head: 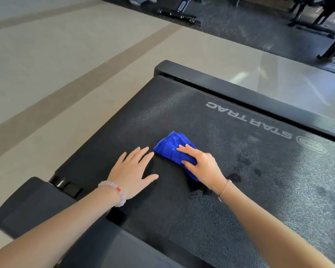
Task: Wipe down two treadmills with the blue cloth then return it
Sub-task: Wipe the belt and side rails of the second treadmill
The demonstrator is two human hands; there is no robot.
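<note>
Where the blue cloth (pixel 171 147) lies bunched and folded on the treadmill belt (pixel 201 117), about midway across it, the right hand (pixel 201 165) covers its near half, fingers curled over the top and thumb tucked against its side, gripping it and pressing it down; just beside it, apart from the cloth, the left hand (pixel 132 169) rests flat on the belt with fingers spread and straight, holding nothing; dark damp patches (pixel 238 175) mark the belt to the right; open belt runs beyond the cloth to the far side rail (pixel 259 101); leftward the belt ends at a roller (pixel 60 182) and a grey end cap (pixel 33 202); pale floor (pixel 66 74) lies wide open past that edge; other gym machines (pixel 178 14) stand well apart.
</note>
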